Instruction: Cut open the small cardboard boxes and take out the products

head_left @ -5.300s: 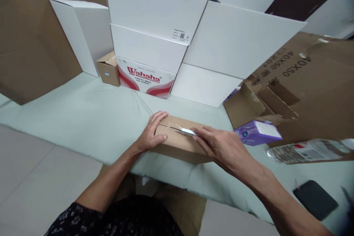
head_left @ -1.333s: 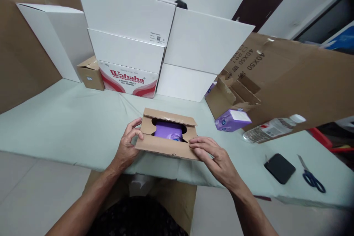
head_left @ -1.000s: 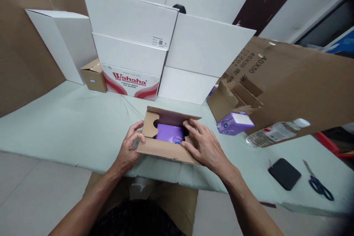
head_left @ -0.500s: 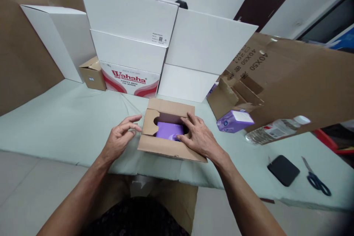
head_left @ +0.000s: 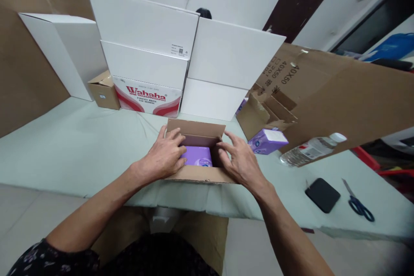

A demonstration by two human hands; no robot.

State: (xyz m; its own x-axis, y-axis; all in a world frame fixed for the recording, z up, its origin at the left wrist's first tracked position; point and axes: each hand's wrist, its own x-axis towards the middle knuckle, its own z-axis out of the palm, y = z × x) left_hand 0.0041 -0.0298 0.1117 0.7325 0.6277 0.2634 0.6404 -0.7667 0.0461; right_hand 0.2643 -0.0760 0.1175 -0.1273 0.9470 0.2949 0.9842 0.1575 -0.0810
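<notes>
An open cardboard box (head_left: 202, 175) lies on the table before me, its back flap standing up and its front flap folded toward me. Inside rests a purple pack (head_left: 196, 155) with a smooth printed wrapper. My left hand (head_left: 166, 153) is closed over the box's left edge, fingers bent over the rim and hiding the left flap. At the right edge of the box is my right hand (head_left: 237, 157), thumb and fingers apart; its fingertips are by the right rim, and whether they press on the cardboard is unclear.
Behind stand white cartons, one a Wahaba-like printed box (head_left: 147, 97), beside a small brown box (head_left: 104, 90). To the right are an open brown carton (head_left: 252, 116), another purple pack (head_left: 268, 141), a water bottle (head_left: 312, 150), a black pouch (head_left: 322, 195) and scissors (head_left: 357, 202).
My left hand has moved right, from beside the box onto its left edge. My right hand has drawn back from the purple pack to the right rim. The back flap now stands more upright.
</notes>
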